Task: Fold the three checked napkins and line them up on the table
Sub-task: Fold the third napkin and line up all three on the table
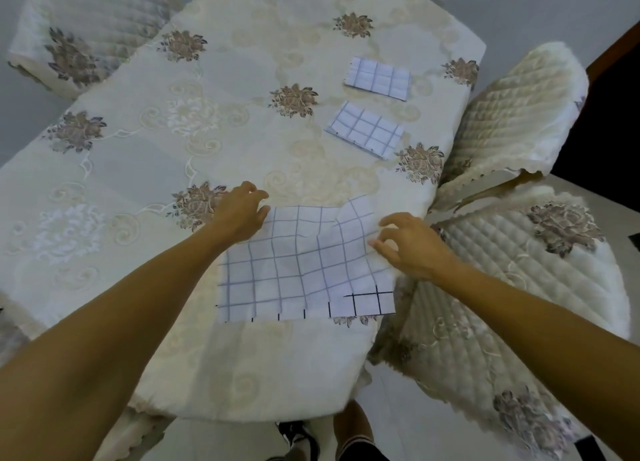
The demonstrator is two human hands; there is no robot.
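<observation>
A large white checked napkin [304,263] lies spread out, a little rumpled, near the table's front right edge. My left hand [242,211] is at its far left corner with fingers curled over the cloth edge. My right hand [408,242] is at its right edge, fingertips bent onto the fabric; whether it pinches the cloth is unclear. Two folded checked napkins lie farther back on the right: one [365,129] in the middle and one [379,78] beyond it, in a rough row.
The table wears a cream floral tablecloth [156,155]. Quilted covered chairs stand at the right [512,121], front right [519,287] and back left [86,34]. My feet show below the table's front edge.
</observation>
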